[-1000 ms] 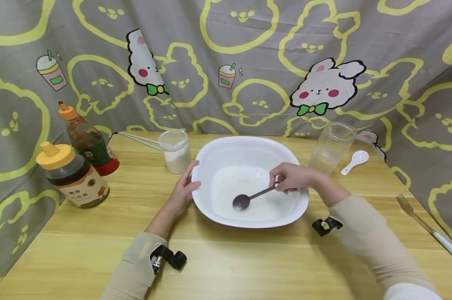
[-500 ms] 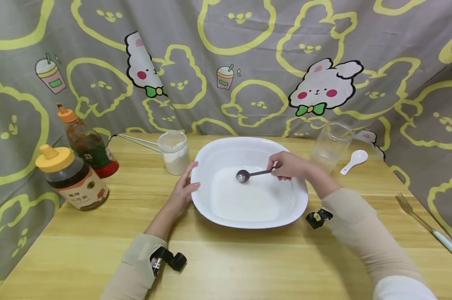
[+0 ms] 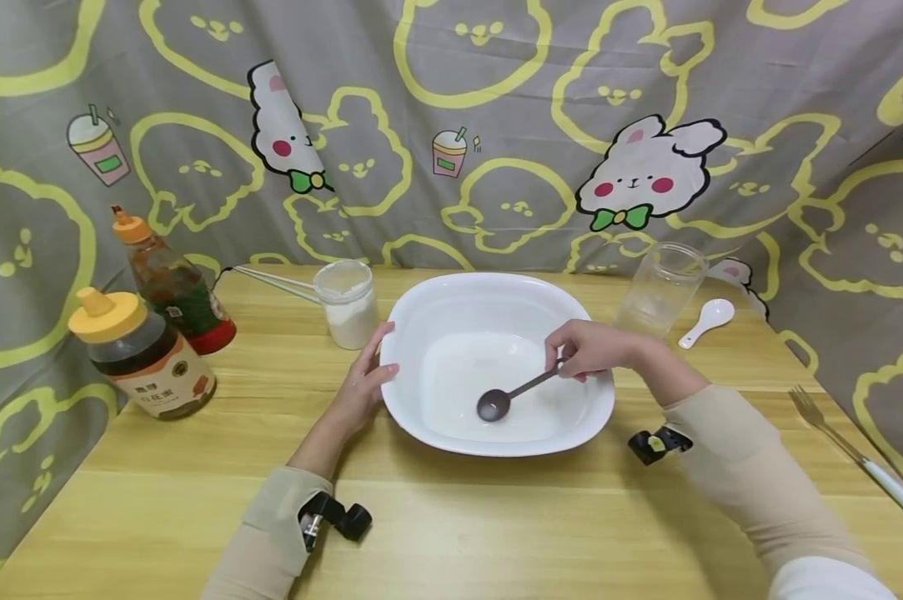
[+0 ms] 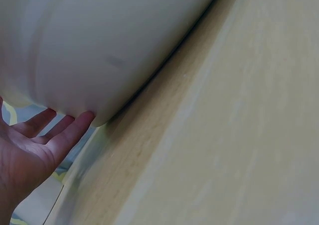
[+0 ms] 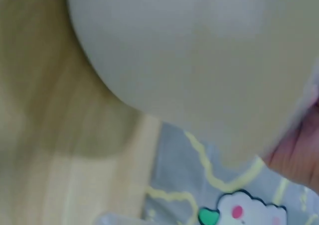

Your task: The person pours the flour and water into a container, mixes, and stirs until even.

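Note:
A white basin (image 3: 411, 392) with milky white liquid (image 3: 459, 367) in it stands on the wooden table. My left hand (image 3: 361, 387) holds its left side, thumb over the rim; in the left wrist view the fingers of that hand (image 4: 30, 153) press against the outer wall. Between thumb and fingers, my right hand (image 3: 589, 348) pinches the handle of a dark brown spoon (image 3: 494, 406), whose round head dips into the liquid near the front. The right wrist view has mostly the outside of the basin (image 5: 189, 51), with part of the right hand (image 5: 299, 153) behind its rim.
Left of the basin stand a jar of white powder (image 3: 351, 321), a sauce bottle (image 3: 184, 292) and a yellow-capped honey bottle (image 3: 158, 367). Chopsticks (image 3: 274, 281) lie behind the jar. At right are a clear jar (image 3: 657, 292), a white soup spoon (image 3: 709, 321) and a fork (image 3: 834, 429).
The right hand has swung the brown spoon through the liquid, first toward the back of the basin, then forward again to the front. The left hand keeps its place on the rim.

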`<action>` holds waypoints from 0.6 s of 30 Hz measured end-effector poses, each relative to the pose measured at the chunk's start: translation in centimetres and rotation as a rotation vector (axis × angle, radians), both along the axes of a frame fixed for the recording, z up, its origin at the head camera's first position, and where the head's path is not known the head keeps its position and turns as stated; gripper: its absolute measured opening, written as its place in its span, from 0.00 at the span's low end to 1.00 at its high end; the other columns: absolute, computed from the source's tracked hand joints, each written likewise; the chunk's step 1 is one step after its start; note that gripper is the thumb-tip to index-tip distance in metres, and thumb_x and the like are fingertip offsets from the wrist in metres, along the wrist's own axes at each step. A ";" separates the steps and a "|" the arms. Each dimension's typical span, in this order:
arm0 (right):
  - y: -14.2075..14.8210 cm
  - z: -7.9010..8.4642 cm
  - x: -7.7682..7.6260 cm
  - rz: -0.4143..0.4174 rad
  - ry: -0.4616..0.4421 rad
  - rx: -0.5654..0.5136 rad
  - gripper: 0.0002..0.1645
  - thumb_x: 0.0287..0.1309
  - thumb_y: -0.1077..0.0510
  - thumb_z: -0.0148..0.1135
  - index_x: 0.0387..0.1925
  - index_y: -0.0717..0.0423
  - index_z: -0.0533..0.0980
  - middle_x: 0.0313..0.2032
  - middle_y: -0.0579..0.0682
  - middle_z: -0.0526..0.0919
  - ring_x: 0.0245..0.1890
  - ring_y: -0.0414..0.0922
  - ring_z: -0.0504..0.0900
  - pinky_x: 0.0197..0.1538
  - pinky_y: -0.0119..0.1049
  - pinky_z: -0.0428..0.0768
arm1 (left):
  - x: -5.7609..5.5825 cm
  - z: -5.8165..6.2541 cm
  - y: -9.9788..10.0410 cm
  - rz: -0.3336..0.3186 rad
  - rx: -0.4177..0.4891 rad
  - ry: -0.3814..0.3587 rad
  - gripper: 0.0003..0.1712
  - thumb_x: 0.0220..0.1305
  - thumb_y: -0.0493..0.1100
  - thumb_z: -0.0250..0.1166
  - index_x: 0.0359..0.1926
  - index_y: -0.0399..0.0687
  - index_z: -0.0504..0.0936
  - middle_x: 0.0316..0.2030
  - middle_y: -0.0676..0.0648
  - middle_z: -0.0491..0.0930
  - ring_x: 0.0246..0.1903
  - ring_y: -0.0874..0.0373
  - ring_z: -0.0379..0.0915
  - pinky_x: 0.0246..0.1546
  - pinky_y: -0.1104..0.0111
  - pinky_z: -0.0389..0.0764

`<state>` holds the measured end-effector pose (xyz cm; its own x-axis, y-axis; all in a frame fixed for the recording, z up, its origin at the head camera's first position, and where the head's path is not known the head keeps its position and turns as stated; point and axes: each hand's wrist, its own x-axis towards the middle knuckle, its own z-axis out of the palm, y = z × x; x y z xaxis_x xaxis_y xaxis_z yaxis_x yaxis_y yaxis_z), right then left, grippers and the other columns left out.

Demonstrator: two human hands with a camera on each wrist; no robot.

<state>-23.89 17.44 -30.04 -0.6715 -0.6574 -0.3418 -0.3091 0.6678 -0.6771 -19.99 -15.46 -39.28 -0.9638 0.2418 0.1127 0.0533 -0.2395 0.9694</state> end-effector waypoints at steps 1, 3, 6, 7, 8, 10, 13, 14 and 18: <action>0.4 0.3 0.1 -0.002 0.017 0.012 0.08 0.44 0.70 0.51 0.28 0.61 0.75 0.10 0.48 0.68 0.08 0.38 0.60 0.12 0.26 0.59 | 0.0 0.0 0.0 0.001 0.000 -0.001 0.38 0.52 0.37 0.52 0.64 0.55 0.50 0.56 0.33 0.55 0.49 0.36 0.56 0.39 0.50 0.72; 1.1 0.9 0.2 -0.013 0.051 0.041 0.09 0.43 0.71 0.50 0.27 0.61 0.74 0.10 0.48 0.68 0.09 0.39 0.61 0.12 0.26 0.59 | 0.0 0.0 0.0 -0.003 0.000 0.000 0.38 0.51 0.37 0.52 0.64 0.54 0.50 0.55 0.32 0.55 0.49 0.36 0.57 0.39 0.50 0.72; 1.7 1.4 0.0 -0.066 0.126 0.078 0.09 0.42 0.71 0.49 0.27 0.62 0.74 0.12 0.48 0.69 0.10 0.39 0.62 0.12 0.28 0.60 | 0.0 0.0 0.1 -0.004 0.003 0.001 0.38 0.51 0.37 0.52 0.64 0.54 0.50 0.55 0.31 0.55 0.49 0.36 0.57 0.39 0.51 0.73; 1.8 1.4 -0.1 -0.093 0.155 0.089 0.09 0.42 0.71 0.49 0.27 0.62 0.74 0.12 0.48 0.69 0.10 0.40 0.63 0.13 0.28 0.61 | 0.0 0.0 0.1 -0.002 0.003 0.001 0.38 0.51 0.37 0.52 0.64 0.54 0.50 0.55 0.32 0.55 0.49 0.36 0.57 0.38 0.51 0.73; 1.8 1.3 -0.2 -0.119 0.176 0.094 0.09 0.42 0.71 0.49 0.27 0.62 0.74 0.12 0.48 0.69 0.11 0.40 0.63 0.13 0.29 0.62 | 0.0 0.0 0.1 -0.002 0.005 0.000 0.38 0.51 0.37 0.52 0.64 0.54 0.50 0.55 0.32 0.55 0.49 0.36 0.57 0.39 0.51 0.73; 1.4 1.0 -0.6 -0.169 0.202 0.083 0.08 0.43 0.71 0.50 0.28 0.63 0.74 0.12 0.48 0.69 0.12 0.40 0.64 0.14 0.29 0.63 | -0.1 0.0 0.1 -0.002 0.004 0.000 0.38 0.51 0.37 0.52 0.64 0.54 0.50 0.55 0.33 0.56 0.49 0.37 0.57 0.38 0.51 0.73; 0.3 0.0 -1.2 -0.210 0.206 0.035 0.08 0.44 0.69 0.51 0.30 0.64 0.73 0.12 0.48 0.69 0.12 0.40 0.64 0.15 0.29 0.63 | -0.1 0.0 0.1 -0.001 0.007 -0.004 0.38 0.51 0.37 0.51 0.64 0.53 0.50 0.54 0.33 0.56 0.49 0.37 0.58 0.38 0.52 0.73; -0.2 -0.4 -1.4 -0.212 0.193 0.008 0.08 0.45 0.69 0.51 0.30 0.64 0.73 0.12 0.48 0.69 0.11 0.40 0.63 0.14 0.29 0.63 | -0.1 0.0 0.1 0.001 0.009 -0.005 0.37 0.51 0.36 0.51 0.64 0.53 0.51 0.54 0.33 0.57 0.49 0.38 0.58 0.38 0.52 0.74; -2.0 -1.8 -1.8 -0.179 0.096 -0.094 0.08 0.48 0.68 0.51 0.33 0.66 0.73 0.12 0.49 0.70 0.09 0.39 0.61 0.14 0.28 0.60 | -0.1 0.0 0.2 0.004 0.009 -0.008 0.37 0.51 0.36 0.51 0.64 0.53 0.51 0.54 0.33 0.57 0.48 0.38 0.58 0.37 0.53 0.74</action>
<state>-25.72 15.42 -31.80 -0.8068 -0.5510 -0.2133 -0.2574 0.6528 -0.7125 -20.08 -15.30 -39.30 -0.9655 0.2372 0.1071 0.0463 -0.2485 0.9675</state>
